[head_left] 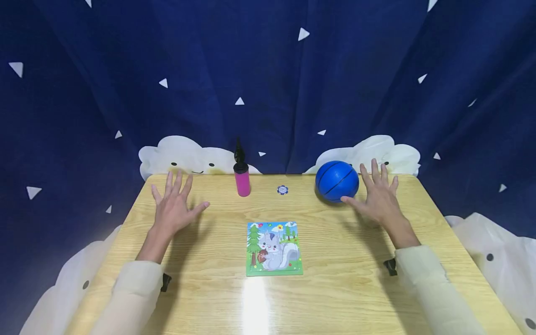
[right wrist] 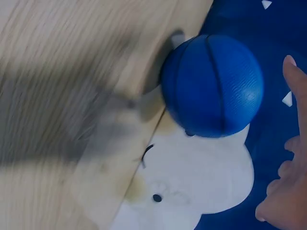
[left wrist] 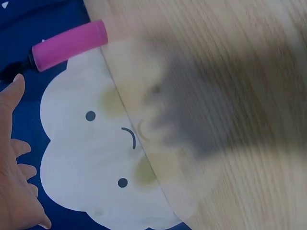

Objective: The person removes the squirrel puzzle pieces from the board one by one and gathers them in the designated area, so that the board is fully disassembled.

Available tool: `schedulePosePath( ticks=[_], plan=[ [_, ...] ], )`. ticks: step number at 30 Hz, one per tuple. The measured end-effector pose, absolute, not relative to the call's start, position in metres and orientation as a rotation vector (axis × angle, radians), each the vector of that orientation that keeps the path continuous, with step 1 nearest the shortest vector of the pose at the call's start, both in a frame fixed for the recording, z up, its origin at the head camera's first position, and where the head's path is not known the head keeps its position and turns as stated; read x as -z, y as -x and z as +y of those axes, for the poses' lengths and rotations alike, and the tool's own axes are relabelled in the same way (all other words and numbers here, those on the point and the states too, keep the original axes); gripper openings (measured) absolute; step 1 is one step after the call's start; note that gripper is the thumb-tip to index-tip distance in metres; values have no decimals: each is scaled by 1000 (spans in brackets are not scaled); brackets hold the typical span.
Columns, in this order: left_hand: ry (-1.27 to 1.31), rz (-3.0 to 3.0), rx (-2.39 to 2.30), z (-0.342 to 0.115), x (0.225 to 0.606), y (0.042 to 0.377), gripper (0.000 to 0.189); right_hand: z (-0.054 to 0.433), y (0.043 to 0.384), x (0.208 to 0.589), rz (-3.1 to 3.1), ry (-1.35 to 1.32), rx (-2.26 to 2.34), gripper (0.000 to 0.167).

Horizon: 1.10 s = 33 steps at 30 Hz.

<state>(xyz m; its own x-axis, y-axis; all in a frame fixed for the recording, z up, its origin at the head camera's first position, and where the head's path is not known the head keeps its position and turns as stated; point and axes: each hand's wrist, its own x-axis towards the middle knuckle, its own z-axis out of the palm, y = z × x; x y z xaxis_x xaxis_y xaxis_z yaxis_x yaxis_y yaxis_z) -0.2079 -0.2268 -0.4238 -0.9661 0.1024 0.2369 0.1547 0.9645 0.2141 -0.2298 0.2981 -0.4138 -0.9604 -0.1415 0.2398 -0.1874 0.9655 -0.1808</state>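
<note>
My left hand (head_left: 173, 209) hovers over the left side of the table, fingers spread and holding nothing. To its right stands a pink hand pump (head_left: 242, 182) with a black nozzle, also seen in the left wrist view as a pink cylinder (left wrist: 71, 45). My right hand (head_left: 381, 199) is held over the right side, fingers spread, its thumb overlapping the edge of a blue ball (head_left: 337, 180) with black lines in the head view. In the right wrist view a gap shows between the ball (right wrist: 216, 86) and the hand (right wrist: 292, 182). A squirrel picture puzzle (head_left: 274, 249) lies flat between the arms.
A small blue and white poker chip (head_left: 282, 190) lies between pump and ball near the back edge of the wooden table (head_left: 335, 288). Behind hangs a dark blue curtain (head_left: 268, 70) with white triangles and cloud shapes. Black straps show at both cuffs.
</note>
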Motion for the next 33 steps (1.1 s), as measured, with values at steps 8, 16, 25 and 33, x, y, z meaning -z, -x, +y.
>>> schedulePosePath(
  ticks=[8, 16, 25, 33],
  plan=[
    [255, -2924, 410, -209, 426, 200, 93, 264, 225, 405, -2839, -451, -356, 100],
    [442, -2982, 393, -171, 445, 185, 88, 222, 215, 412, -2890, -638, -529, 85],
    [803, -2988, 432, -124, 468, 166, 84, 185, 214, 434, -2999, -719, -638, 65],
    [1020, -3056, 471, -96, 477, 156, 80, 170, 216, 449, -3144, -757, -730, 52]
  ],
)
